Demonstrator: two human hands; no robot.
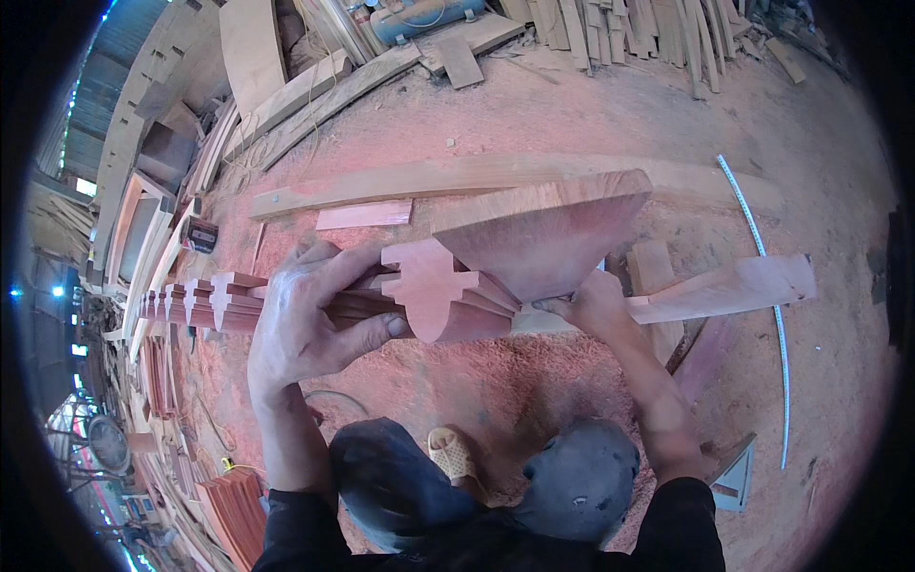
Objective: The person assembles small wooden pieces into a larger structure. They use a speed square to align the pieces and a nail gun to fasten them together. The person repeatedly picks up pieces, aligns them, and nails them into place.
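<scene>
My left hand (310, 315) is closed around a reddish moulded wood piece (429, 291), thumb on the near side and fingers over the far side. Its stepped, round-nosed end profile faces me. Against its right side leans a wide, thick wooden board (548, 234), tilted up. My right hand (596, 307) grips the board's lower edge; the thumb shows there, while the other fingers are mostly hidden behind. Left of my left hand stands a row of similar profiled wood pieces (195, 300). A pale length of wood (734, 286) extends rightward past my right hand.
Pink sawdust covers the floor. A long plank (400, 186) and a short pink offcut (362, 214) lie beyond the work. At right are a measuring tape (758, 234) and a triangular square (734, 477). Stacked red slats (233, 515) sit lower left; scrap boards (648, 33) line the far side.
</scene>
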